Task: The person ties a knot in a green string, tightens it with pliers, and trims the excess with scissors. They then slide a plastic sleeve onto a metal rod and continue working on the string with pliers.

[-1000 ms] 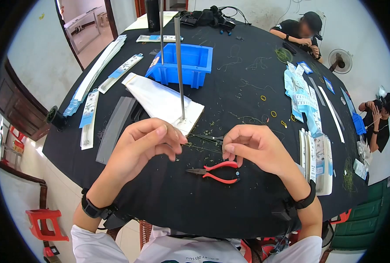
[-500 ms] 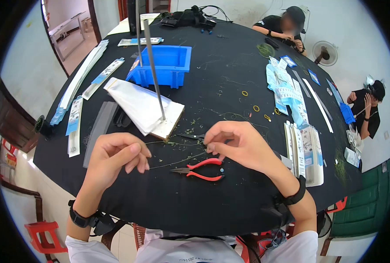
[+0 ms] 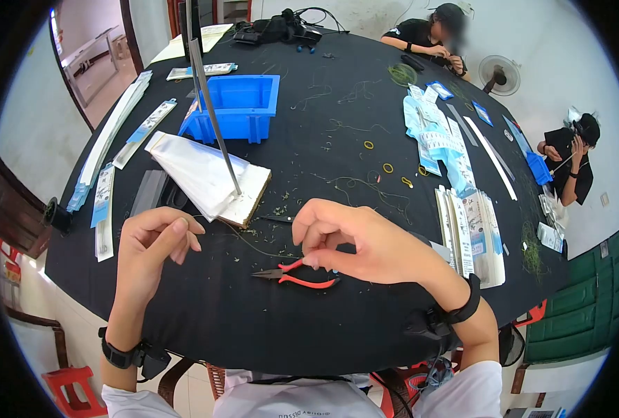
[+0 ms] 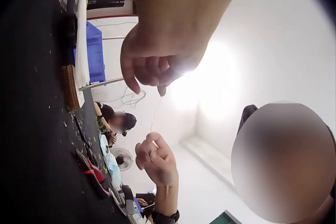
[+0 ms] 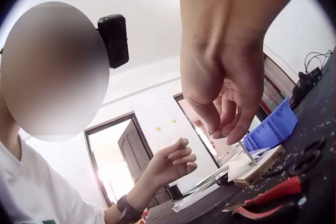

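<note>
My left hand pinches one end of a thin line between thumb and index finger, left of the board. The line runs slackly to my right hand, whose thumb and fingertips pinch it. In the left wrist view the thin line spans the gap between both hands. Red-handled pliers lie on the black cloth below my right fingertips, which partly cover them from above. Beside that hand, a dark scissors-like tool is partly hidden.
A wooden board bears metal rods and white sheets. Behind stands a blue bin. Packets lie at right, others at left; yellow rings and green scraps are scattered about. Two people sit across the table.
The head view has shifted, moving the table's contents leftward. My hands are farther apart, and my right hand has come nearer the pliers, now overlapping their upper handle.
</note>
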`<state>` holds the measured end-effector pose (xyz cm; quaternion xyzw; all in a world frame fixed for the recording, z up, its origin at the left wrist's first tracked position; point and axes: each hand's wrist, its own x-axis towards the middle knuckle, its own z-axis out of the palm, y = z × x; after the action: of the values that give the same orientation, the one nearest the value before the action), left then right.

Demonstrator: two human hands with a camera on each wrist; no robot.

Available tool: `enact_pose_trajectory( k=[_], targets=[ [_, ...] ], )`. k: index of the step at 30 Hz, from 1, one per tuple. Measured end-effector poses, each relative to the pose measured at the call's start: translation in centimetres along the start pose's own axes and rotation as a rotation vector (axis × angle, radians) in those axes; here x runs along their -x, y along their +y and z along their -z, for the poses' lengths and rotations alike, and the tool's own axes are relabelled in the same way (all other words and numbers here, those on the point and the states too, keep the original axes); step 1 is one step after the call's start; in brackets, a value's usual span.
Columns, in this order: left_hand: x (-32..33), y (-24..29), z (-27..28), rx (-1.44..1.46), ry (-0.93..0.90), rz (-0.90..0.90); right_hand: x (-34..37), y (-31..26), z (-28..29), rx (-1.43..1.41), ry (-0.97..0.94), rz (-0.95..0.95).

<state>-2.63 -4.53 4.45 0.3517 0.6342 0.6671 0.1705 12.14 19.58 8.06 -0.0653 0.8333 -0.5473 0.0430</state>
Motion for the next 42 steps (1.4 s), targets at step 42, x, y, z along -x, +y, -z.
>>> enact_pose_trajectory(
  k=[42],
  targets=[
    [-0.4,1.2,-5.9,0.16,-0.336,0.426,-1.0,-0.6,-1.6,0.541,0.119,0.487]
  ],
)
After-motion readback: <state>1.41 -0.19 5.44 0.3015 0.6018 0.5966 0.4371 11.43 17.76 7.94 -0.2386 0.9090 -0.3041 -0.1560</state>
